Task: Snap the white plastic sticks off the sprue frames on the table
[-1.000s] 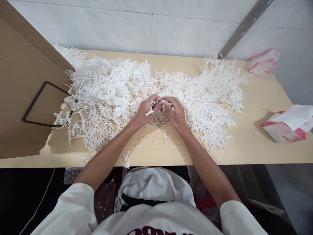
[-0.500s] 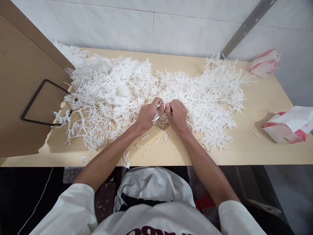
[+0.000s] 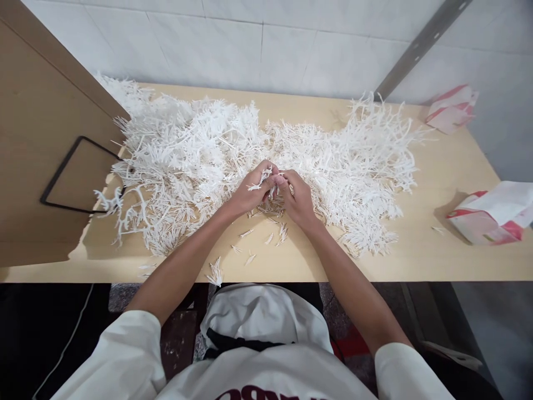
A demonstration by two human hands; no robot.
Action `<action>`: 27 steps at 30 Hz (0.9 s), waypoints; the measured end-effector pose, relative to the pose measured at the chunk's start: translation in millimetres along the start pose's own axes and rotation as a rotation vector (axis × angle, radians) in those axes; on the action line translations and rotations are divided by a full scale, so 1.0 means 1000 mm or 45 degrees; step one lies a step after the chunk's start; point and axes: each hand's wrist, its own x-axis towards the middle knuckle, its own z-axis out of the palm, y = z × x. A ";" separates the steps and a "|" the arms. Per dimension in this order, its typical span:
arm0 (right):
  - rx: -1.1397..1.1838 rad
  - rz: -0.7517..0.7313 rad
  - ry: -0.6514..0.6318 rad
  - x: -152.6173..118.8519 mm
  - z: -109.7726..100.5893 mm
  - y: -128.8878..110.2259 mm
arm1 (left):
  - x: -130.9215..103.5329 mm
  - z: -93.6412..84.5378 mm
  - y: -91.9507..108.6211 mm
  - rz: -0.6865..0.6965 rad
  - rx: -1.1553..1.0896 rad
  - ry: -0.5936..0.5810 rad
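Observation:
My left hand (image 3: 255, 188) is closed on a small white branched plastic sprig (image 3: 263, 179), whose fine tips stick out over the thumb side. My right hand (image 3: 298, 195) meets it, thumb and fingers pinched at the same spot; the fingers partly hide what lies between them. Behind and to the left spreads a large heap of white branched sprigs (image 3: 187, 150). To the right lies another heap of white pieces (image 3: 353, 166), with longer twigs at its back. Several loose white bits (image 3: 282, 233) are scattered on the tabletop in front of my hands.
A brown box (image 3: 50, 155) with a black wire frame (image 3: 62, 172) stands at the left. Two red-and-white paper packets (image 3: 487, 216) sit at the right of the wooden table (image 3: 441, 166). A metal post (image 3: 416, 50) rises by the tiled wall (image 3: 233, 50).
My left hand has turned, so the sprig now lies across it, pointing left. My right hand has shifted slightly left, its thumb now against the left hand's fingers.

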 end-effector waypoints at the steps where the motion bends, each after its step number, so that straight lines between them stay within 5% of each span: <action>1: -0.009 0.001 -0.007 0.000 0.000 0.001 | -0.001 0.000 0.001 0.011 0.020 -0.006; 12: -0.279 -0.201 0.108 0.000 -0.002 0.008 | -0.002 0.006 -0.009 0.218 0.465 0.279; 18: -0.429 -0.312 0.119 -0.008 0.009 0.005 | 0.005 -0.004 -0.013 0.114 0.290 0.656; 27: -0.096 0.142 0.266 0.001 0.002 0.008 | 0.009 -0.005 -0.008 0.101 -0.004 0.276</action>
